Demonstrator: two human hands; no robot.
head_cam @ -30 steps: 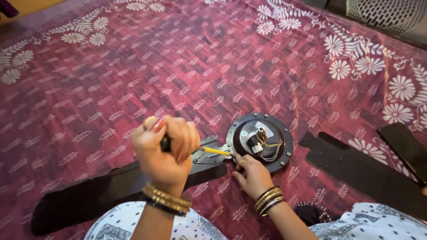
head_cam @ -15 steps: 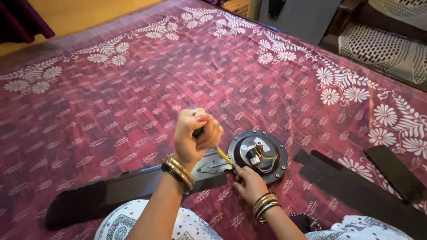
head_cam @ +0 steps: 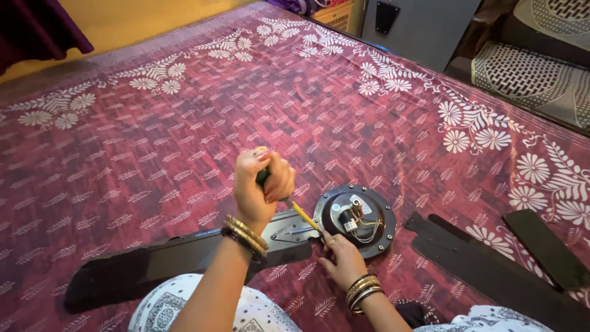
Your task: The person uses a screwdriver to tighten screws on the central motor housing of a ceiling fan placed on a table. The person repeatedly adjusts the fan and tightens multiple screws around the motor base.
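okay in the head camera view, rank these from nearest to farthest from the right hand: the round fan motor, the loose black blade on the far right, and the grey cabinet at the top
1. Round fan motor: just above the right hand, beside its fingertips.
2. Loose black blade: off to the right on the patterned cloth.
3. Grey cabinet: far off, beyond the cloth's top edge.

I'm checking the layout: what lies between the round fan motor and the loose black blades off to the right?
In the head view, only bare patterned bedspread separates the fan motor from the loose blades.
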